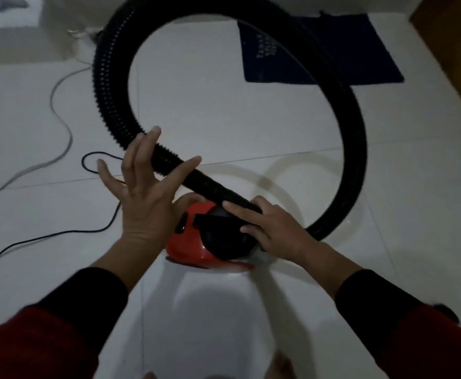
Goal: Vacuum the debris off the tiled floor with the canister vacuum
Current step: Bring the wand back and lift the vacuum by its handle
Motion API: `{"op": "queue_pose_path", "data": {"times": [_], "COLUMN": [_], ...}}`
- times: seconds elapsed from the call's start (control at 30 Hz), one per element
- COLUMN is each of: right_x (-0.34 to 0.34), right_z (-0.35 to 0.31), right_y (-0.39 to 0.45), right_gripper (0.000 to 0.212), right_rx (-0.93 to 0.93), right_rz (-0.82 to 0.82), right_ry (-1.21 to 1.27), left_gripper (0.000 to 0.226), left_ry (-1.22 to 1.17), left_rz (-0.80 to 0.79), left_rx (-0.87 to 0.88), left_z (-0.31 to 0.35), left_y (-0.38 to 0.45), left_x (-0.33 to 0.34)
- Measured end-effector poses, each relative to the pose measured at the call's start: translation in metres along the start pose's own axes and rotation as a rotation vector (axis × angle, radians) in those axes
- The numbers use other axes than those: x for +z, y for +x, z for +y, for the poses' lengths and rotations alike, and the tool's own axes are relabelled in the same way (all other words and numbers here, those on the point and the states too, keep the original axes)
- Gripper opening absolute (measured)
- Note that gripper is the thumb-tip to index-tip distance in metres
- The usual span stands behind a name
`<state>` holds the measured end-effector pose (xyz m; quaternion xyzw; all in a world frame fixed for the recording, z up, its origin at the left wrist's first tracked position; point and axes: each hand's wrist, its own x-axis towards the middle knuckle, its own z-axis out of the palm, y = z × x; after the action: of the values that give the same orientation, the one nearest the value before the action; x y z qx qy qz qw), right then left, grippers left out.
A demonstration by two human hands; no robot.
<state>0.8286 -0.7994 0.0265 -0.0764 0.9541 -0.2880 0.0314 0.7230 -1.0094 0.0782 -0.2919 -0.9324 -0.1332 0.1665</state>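
Note:
A small red and black canister vacuum [207,242] sits on the white tiled floor [223,116] just in front of me. Its black ribbed hose [109,77] rises from the canister's right side, loops high in a wide circle and comes back down to the smooth black end [213,187] over the canister. My left hand [147,192] hovers with fingers spread at that hose end, thumb near the red shell, gripping nothing. My right hand [273,228] rests on the black dome, fingers at the hose end where it meets the canister. No debris is visible.
A thin black power cord [60,236] trails left across the tiles, and a thicker grey cable [60,110] curves beyond it. A dark blue mat [319,50] lies at the back right by a wooden door edge [453,50]. White furniture [13,42] stands at the back left.

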Motion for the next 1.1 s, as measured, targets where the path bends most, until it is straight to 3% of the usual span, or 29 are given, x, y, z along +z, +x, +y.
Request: {"op": "queue_pose_path", "data": {"times": [0.1,0.23,0.47,0.57,0.67,0.73,0.9,1.1], "right_x": [0.017,0.039,0.056,0.053,0.053,0.054,0.056,0.057], "right_z": [0.014,0.034,0.049,0.043,0.038,0.037,0.040,0.040], "right_y": [0.010,0.016,0.017,0.020,0.020,0.019,0.019,0.018], "right_gripper": [0.047,0.042,0.049,0.047,0.048,0.048,0.043,0.042], "right_rx": [-0.047,-0.089,-0.156,-0.153,-0.154,-0.160,-0.159,-0.150], "right_rz": [0.019,0.069,0.143,0.116,0.116,0.124,0.133,0.125], "right_ry": [-0.002,-0.016,-0.173,-0.142,-0.144,-0.161,-0.182,-0.178], "left_gripper": [0.056,0.067,0.071,0.077,0.063,0.054,0.045,0.041], "left_ry": [-0.225,-0.607,-0.637,-0.698,-0.790,-0.745,-0.816,-0.538], "left_rz": [0.150,0.335,0.472,0.325,0.059,-0.035,-0.050,0.057], "left_rx": [-0.188,-0.116,0.035,-0.080,-0.297,-0.396,-0.440,-0.240], "left_z": [-0.009,-0.019,-0.041,-0.047,-0.056,-0.061,-0.055,-0.057], "left_y": [-0.012,-0.015,-0.023,-0.050,-0.098,-0.128,-0.154,-0.148], "left_x": [0.043,0.089,0.134,0.138,0.155,0.169,0.188,0.199]}}
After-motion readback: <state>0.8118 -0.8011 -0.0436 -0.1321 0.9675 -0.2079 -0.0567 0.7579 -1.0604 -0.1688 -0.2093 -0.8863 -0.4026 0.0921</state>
